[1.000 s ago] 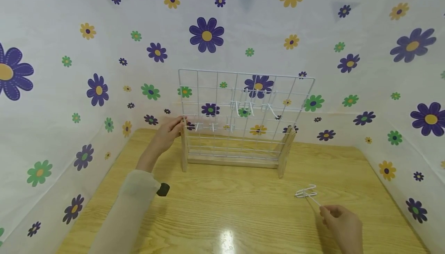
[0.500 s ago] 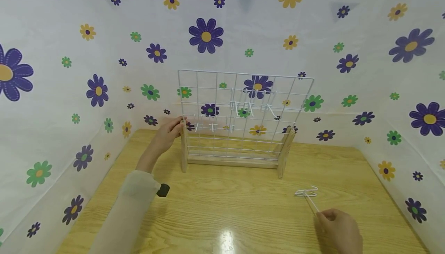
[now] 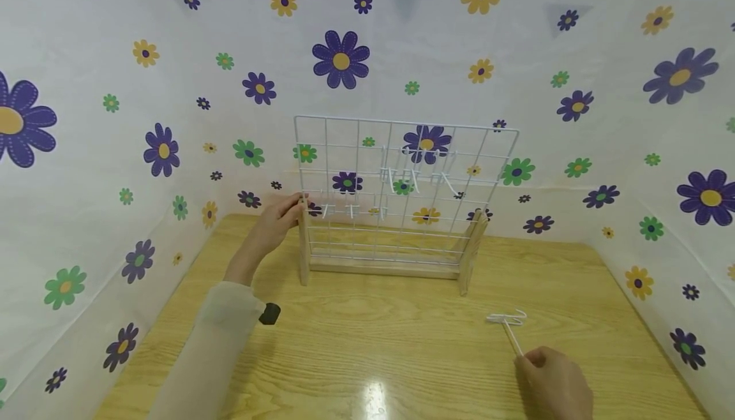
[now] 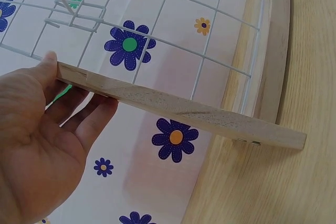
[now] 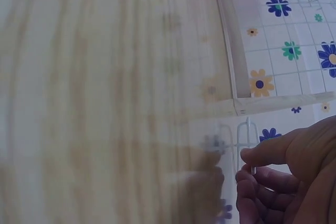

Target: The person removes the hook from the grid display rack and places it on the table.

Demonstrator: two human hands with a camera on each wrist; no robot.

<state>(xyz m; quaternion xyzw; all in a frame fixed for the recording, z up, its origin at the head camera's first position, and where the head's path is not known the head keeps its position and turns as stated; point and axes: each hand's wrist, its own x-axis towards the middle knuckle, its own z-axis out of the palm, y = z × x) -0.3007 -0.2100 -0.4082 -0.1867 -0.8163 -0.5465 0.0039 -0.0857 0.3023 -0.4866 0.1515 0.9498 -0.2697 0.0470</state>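
A white wire grid rack stands in a wooden base near the back of the table. My left hand grips the top of its left wooden post, thumb on one side and fingers curled on the other in the left wrist view. Low over the table at right, my right hand pinches the end of a white wire display hook between thumb and forefinger. The hook's looped back end points away from me, apart from the rack. Hooks of the same sort hang on the grid in two rows, three upper and three lower.
The wood-grain table reaches back to a white flower-patterned sheet, which also rises on the left and right. A wooden crossbar joins the rack's posts. A small black object sits at my left cuff.
My right hand has shifted slightly left and toward me, swinging the hook's rod to point more straight ahead. The left hand and the rack have stayed in place.
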